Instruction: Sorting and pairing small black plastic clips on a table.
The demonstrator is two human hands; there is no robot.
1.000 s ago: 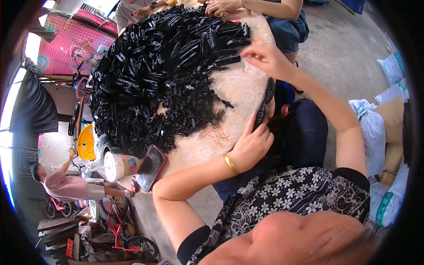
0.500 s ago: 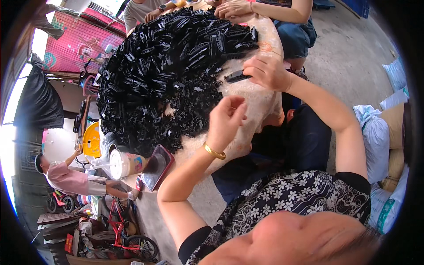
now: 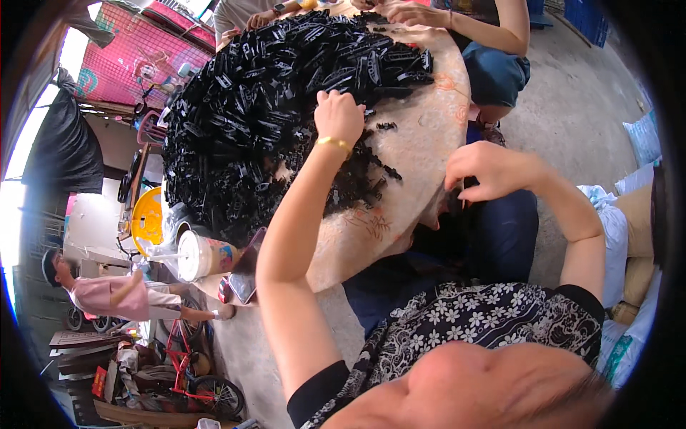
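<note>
My left hand [image 3: 340,118] swung far, over the black pieces [image 3: 243,107] heaped on the surface [image 3: 418,136]; right hand [image 3: 489,171] drew back to its right edge. They're apart, grips I can't tell; a dragging wrist could scatter pieces.

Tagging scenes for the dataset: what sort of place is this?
Probably an informal home or garage workshop: a heap of black plastic parts covers much of a cloth-covered table, stuffed sacks stand on the grey floor, and a red bicycle sits among clutter.
</note>
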